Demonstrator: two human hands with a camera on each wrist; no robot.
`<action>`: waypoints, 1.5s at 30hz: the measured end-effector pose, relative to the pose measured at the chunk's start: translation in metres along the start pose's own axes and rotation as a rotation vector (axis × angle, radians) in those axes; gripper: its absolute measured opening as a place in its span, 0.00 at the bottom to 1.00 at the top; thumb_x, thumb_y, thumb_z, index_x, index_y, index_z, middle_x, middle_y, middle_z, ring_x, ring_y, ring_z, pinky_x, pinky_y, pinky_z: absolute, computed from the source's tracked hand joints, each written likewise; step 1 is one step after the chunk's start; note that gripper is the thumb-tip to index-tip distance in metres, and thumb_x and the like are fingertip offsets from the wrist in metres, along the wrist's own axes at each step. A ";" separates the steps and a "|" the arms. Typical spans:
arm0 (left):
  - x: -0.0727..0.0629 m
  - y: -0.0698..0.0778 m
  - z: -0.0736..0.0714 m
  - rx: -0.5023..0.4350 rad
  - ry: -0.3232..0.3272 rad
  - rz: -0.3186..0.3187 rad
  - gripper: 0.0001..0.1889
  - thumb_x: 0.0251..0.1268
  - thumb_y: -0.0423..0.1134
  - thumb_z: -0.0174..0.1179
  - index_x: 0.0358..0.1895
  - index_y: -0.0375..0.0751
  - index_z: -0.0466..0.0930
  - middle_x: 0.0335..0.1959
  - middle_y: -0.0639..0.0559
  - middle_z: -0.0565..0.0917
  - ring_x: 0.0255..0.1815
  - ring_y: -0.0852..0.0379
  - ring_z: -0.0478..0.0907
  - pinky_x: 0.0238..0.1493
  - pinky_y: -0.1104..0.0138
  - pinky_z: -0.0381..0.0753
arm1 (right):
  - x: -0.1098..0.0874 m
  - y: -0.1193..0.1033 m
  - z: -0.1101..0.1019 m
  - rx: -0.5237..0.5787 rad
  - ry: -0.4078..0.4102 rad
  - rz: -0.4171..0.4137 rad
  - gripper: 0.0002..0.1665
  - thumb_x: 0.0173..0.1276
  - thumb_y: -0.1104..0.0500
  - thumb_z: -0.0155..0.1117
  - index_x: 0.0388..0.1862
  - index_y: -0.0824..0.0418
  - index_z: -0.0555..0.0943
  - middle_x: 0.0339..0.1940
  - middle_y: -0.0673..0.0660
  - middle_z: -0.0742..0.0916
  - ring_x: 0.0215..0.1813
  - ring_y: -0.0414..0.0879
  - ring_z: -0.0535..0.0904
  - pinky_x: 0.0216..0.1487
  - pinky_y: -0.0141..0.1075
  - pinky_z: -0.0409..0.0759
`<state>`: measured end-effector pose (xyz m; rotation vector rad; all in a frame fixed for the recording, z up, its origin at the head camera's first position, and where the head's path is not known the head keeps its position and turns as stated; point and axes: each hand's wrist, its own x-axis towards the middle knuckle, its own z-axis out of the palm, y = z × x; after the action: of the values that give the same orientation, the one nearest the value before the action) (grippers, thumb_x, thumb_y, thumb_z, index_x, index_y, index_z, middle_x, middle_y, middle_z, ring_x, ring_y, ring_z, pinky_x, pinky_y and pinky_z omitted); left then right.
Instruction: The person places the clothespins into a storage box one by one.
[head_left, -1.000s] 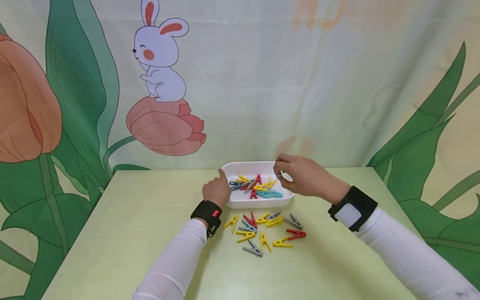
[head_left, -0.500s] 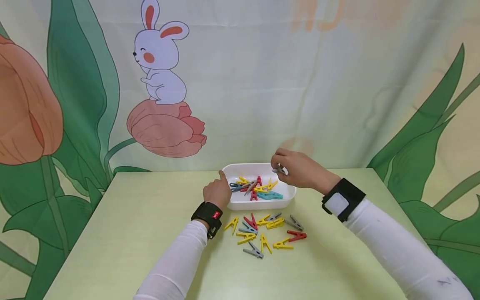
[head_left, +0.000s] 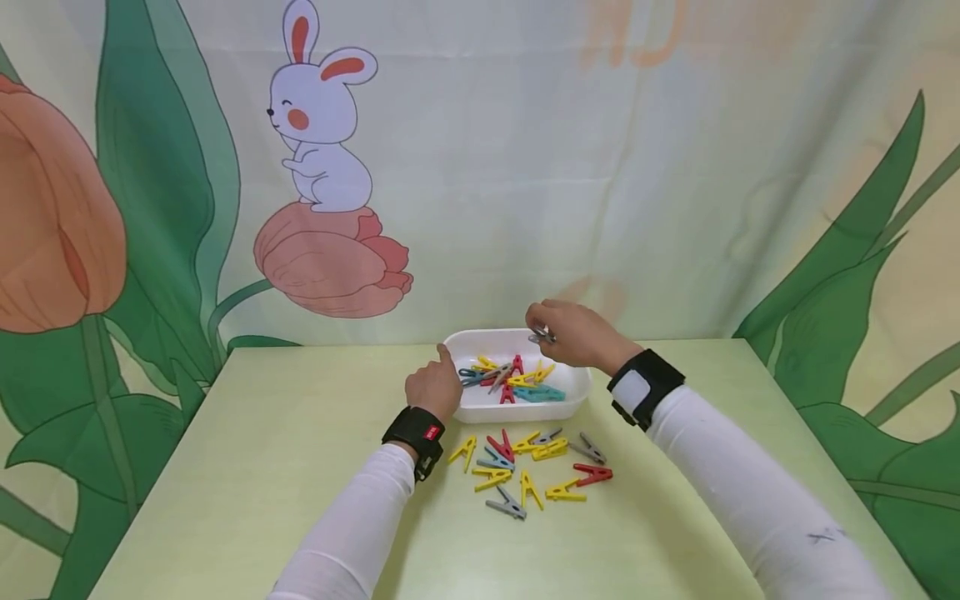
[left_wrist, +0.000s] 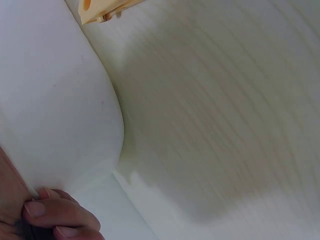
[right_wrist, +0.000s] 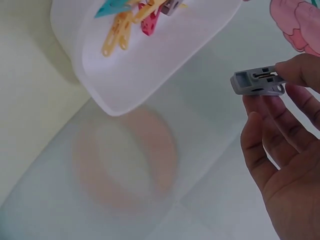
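Note:
A white plastic tray [head_left: 480, 412] stands near the table's back edge with several coloured clothespins [head_left: 535, 377] in it. My left hand [head_left: 433, 385] grips its left rim; in the left wrist view the curled fingers [left_wrist: 65, 215] lie at the rim. Over the tray's back right part, my right hand [head_left: 581, 333] pinches a grey clothespin [right_wrist: 257, 81] between thumb and fingertips, above the tray and apart from it. On the table in front of the tray lie loose yellow clothespins [head_left: 530, 490], red clothespins [head_left: 594, 474], grey clothespins [head_left: 507, 503] and a pale blue clothespin [head_left: 495, 458].
The pale wooden table [head_left: 300, 467] carries the tray and the loose clothespins. Directly behind its back edge hangs a curtain [head_left: 480, 167] printed with a rabbit and tulips.
My right hand has moved left over the tray, still pinching the grey clothespin. The left hand keeps its hold on the tray, and the loose clothespins lie as before.

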<state>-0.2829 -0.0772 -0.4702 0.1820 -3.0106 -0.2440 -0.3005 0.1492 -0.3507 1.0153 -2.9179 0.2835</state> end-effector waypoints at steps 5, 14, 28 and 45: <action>-0.001 0.000 0.001 -0.008 -0.008 -0.009 0.31 0.71 0.41 0.52 0.74 0.35 0.60 0.27 0.42 0.84 0.21 0.49 0.78 0.27 0.58 0.77 | 0.009 0.000 0.014 0.042 -0.050 0.048 0.19 0.66 0.58 0.64 0.56 0.53 0.77 0.47 0.54 0.84 0.46 0.49 0.80 0.52 0.43 0.81; 0.001 0.000 0.001 -0.009 0.003 -0.006 0.31 0.71 0.41 0.53 0.74 0.34 0.60 0.27 0.42 0.84 0.21 0.50 0.78 0.27 0.59 0.77 | 0.019 -0.002 0.028 0.047 -0.072 0.090 0.25 0.66 0.59 0.65 0.63 0.54 0.76 0.52 0.55 0.85 0.50 0.51 0.81 0.56 0.45 0.80; 0.000 -0.002 0.000 -0.012 0.000 -0.008 0.31 0.72 0.41 0.51 0.75 0.35 0.59 0.24 0.44 0.83 0.20 0.51 0.76 0.25 0.60 0.76 | 0.031 -0.006 0.042 0.078 -0.053 0.085 0.28 0.65 0.59 0.66 0.65 0.56 0.75 0.55 0.57 0.85 0.53 0.53 0.81 0.59 0.47 0.79; 0.001 -0.002 0.002 -0.012 0.005 -0.009 0.30 0.72 0.41 0.51 0.74 0.35 0.60 0.26 0.43 0.84 0.21 0.50 0.78 0.27 0.58 0.77 | 0.016 0.017 0.052 0.051 -0.084 0.102 0.63 0.57 0.37 0.71 0.82 0.49 0.45 0.83 0.59 0.50 0.81 0.61 0.49 0.74 0.58 0.59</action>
<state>-0.2837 -0.0786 -0.4726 0.1953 -3.0027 -0.2621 -0.3223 0.1430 -0.4026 0.9067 -3.0588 0.3280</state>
